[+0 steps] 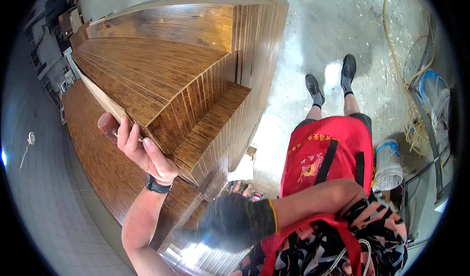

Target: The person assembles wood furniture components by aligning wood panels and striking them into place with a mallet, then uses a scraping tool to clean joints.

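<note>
My bare left hand [142, 151], with a dark watch at the wrist, is closed around a reddish-brown, round-ended handle [107, 126]. Whatever the handle belongs to is hidden by my fingers. This hand sits at the near corner of a stack of brown wood-grain boards [152, 70], its fingers by the edge of the boards. My right hand [232, 222], in a dark glove with a yellow cuff, reaches leftward across my front below the stack. Motion blurs its fingers, so their pose and anything in them cannot be made out.
A larger brown panel [105, 153] lies under and left of the stack. At the right stand a white bucket [389, 166] and a coiled hose [416, 134]. My shoes [348, 69] are on the grey floor. What look like someone's toes [239, 188] show below the stack.
</note>
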### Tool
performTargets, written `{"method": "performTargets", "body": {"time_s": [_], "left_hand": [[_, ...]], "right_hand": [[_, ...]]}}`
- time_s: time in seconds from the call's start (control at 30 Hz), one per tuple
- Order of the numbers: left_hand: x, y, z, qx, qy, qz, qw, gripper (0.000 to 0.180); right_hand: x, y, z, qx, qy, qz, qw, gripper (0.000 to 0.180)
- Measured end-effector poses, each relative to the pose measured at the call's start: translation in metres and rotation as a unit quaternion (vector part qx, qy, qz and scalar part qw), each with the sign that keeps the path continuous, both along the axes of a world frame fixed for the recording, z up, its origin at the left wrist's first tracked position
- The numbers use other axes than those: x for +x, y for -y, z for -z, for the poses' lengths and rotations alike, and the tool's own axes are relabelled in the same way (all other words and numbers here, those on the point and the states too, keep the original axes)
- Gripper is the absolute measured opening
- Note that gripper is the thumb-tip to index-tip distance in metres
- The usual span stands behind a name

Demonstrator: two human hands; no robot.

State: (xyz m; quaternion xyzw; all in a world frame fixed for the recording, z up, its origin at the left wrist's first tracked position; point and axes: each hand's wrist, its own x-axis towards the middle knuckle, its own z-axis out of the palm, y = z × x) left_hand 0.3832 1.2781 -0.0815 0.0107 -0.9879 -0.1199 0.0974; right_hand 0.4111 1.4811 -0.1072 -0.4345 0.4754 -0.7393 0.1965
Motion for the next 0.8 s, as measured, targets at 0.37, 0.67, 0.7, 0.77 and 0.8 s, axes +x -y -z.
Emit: {"method": "performTargets", "body": {"time_s": [0.37, 0.67, 0.7, 0.77, 0.8], "left_hand": [[-0.002, -0.003, -0.003, -0.039, 0.024, -0.002, 0.999, 0.033], [0.004, -0.003, -0.003, -0.035, 0.016, -0.020, 0.999, 0.033], [0.004, -0.002, -0.001, -0.030, 0.015, -0.015, 0.999, 0.033], [0.005, -0.001, 0.002, -0.019, 0.012, -0.004, 1.000, 0.034], [0.002, -0.001, 0.006, 0.007, 0.003, 0.007, 1.000, 0.035]], "right_hand": [[-0.021, -0.003, 0.261, 0.521, 0.098, 0.020, 0.848, 0.033], [-0.003, 0.010, 0.255, 0.354, 0.155, 0.117, 0.915, 0.034], [-0.020, 0.005, 0.272, 0.446, 0.146, 0.109, 0.876, 0.035], [-0.007, -0.001, 0.260, 0.402, 0.138, 0.117, 0.898, 0.036], [-0.008, 0.002, 0.239, 0.300, 0.176, 0.128, 0.929, 0.035]]}}
